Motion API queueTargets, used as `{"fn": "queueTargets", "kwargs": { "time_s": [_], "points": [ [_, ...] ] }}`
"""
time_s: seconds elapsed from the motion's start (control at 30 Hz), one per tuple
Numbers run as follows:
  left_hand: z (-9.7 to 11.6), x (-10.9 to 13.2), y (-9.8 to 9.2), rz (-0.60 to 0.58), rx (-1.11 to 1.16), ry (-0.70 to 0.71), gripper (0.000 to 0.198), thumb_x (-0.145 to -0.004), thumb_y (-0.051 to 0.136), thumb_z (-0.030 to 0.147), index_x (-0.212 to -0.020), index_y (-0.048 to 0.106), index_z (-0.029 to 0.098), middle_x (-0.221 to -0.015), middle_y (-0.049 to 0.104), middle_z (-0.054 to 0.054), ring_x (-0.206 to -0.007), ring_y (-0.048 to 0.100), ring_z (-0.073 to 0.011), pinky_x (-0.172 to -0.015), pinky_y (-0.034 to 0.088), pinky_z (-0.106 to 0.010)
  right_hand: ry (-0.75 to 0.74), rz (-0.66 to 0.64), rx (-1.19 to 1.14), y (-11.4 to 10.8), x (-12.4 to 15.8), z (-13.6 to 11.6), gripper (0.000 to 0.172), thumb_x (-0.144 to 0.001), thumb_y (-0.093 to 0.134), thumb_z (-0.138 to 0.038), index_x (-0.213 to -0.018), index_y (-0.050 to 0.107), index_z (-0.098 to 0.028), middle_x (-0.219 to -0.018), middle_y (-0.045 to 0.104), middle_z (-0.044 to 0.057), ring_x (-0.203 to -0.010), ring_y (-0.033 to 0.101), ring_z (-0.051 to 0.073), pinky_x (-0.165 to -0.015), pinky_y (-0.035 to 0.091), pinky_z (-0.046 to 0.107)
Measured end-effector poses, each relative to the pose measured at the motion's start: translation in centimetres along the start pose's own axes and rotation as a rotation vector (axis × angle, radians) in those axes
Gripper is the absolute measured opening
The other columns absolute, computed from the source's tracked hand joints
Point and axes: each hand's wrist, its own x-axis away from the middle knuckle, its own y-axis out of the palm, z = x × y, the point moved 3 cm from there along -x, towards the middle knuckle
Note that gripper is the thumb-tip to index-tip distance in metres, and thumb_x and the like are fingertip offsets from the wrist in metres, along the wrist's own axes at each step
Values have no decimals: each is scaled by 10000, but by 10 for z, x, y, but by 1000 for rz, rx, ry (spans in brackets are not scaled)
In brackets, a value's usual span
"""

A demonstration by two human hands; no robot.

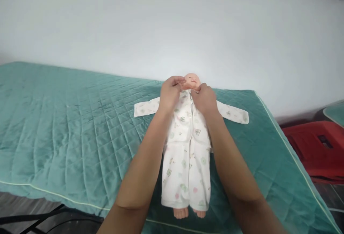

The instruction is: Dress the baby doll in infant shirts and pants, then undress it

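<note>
A baby doll [191, 79] lies on its back, feet toward me, wearing a long-sleeved white shirt [182, 126] and matching trousers [176, 176] with small animal prints. At the doll's neck, on the left, my left hand [171, 92] has its fingers bent together at the collar beside the cheek. Opposite it, my right hand [205, 99] pinches the collar's right edge below the chin. The shirt's front edges meet along the middle, with a small gap near the chest. Both sleeves spread outward, and no doll hands show at the cuffs. Bare toes stick out below the trouser legs.
A green quilted cover [67, 126] with pale piping spreads over the bed or table under the doll. Behind it stands a white wall [134, 29]. A red plastic chair [314, 148] is beside the right edge. Dark metal legs [53, 216] show at lower left.
</note>
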Motion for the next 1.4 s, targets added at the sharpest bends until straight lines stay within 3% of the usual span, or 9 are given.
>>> {"fn": "queueTargets", "kwargs": {
  "time_s": [0.07,0.2,0.4,0.6,0.83,0.97,1.17,1.4],
  "points": [
    [-8,-7,-1,21,-148,-19,181,-803,596,167,-940,714,170,-983,742,-68,-922,683,-201,-872,531,-349,10,-20,0,5,0,5,204,-873,572,-389,-924,524,-197,-997,658,160,-906,614,303,-808,462,427],
    [-23,-10,0,-129,-413,40,141,-810,638,207,-890,751,180,-950,733,-58,-891,653,-194,-913,497,-353,12,6,-64,6,1,19,138,-855,563,-349,-823,501,-229,-860,665,115,-805,589,272,-760,461,403],
    [-21,-13,-2,-240,-466,64,114,-847,615,224,-824,722,193,-833,725,-21,-785,632,-176,-812,478,-313,2,4,-148,0,2,27,221,-841,576,-327,-653,484,-259,-639,601,40,-603,452,199,-636,385,341],
    [-15,-13,-1,-293,-519,120,82,-875,565,205,-847,642,200,-843,698,-25,-796,620,-183,-798,462,-314,42,-100,-201,-7,2,23,259,-891,534,-337,-655,528,-228,-686,608,16,-660,479,179,-655,343,323],
    [-12,-10,-3,-262,-545,168,99,-841,560,148,-787,618,207,-851,702,-26,-794,615,-187,-818,467,-328,98,-125,-647,-5,7,11,213,-828,614,-369,-706,629,-195,-665,572,-21,-647,485,142,-642,379,288],
    [-11,-13,-3,-230,-510,124,95,-835,593,155,-762,637,197,-811,701,-31,-763,607,-179,-812,469,-322,77,-147,-675,-2,12,6,198,-815,642,-366,-731,659,-188,-720,619,-7,-693,525,148,-679,404,289],
    [-16,-16,-1,-91,-226,33,87,-826,626,233,-784,676,176,-714,662,-9,-659,568,-138,-689,468,-274,-13,-175,-745,2,13,10,186,-813,647,-376,-832,689,-196,-816,659,1,-759,565,153,-742,443,294],
    [-23,-16,4,-129,-193,30,81,-814,640,177,-848,713,168,-875,736,-51,-799,657,-162,-788,514,-307,-4,-204,-806,7,9,20,192,-853,574,-371,-869,684,-214,-764,605,-14,-691,534,129,-692,451,274]
  ]
}}
